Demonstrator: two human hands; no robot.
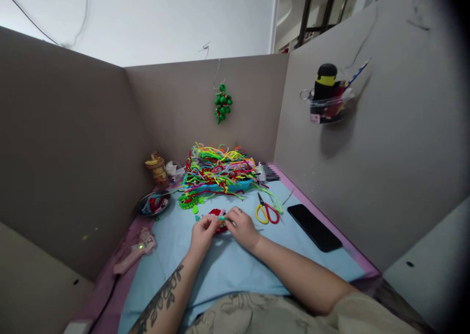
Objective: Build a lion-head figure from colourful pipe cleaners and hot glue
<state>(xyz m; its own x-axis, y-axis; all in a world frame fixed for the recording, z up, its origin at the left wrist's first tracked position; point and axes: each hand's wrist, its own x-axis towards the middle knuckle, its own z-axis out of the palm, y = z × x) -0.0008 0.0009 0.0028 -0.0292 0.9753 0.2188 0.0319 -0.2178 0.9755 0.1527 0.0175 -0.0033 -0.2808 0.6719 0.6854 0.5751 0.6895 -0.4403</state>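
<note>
My left hand (pixel 203 232) and my right hand (pixel 242 227) meet over the light blue mat (pixel 227 265), fingers pinched together. Between them they hold a small red craft piece (pixel 217 213) with a green bit at its tip. Just beyond the hands lies a big tangle of coloured pipe cleaners (pixel 219 171). A green pipe-cleaner shape (pixel 188 202) lies to the left of that pile.
Scissors with yellow and red handles (pixel 267 210) lie right of my hands, a black phone (pixel 314 226) further right. A pink glue gun (pixel 135 250) and a small dish (pixel 154 203) sit at the left. Grey partition walls enclose the desk; a green ornament (pixel 223 103) hangs on the back wall.
</note>
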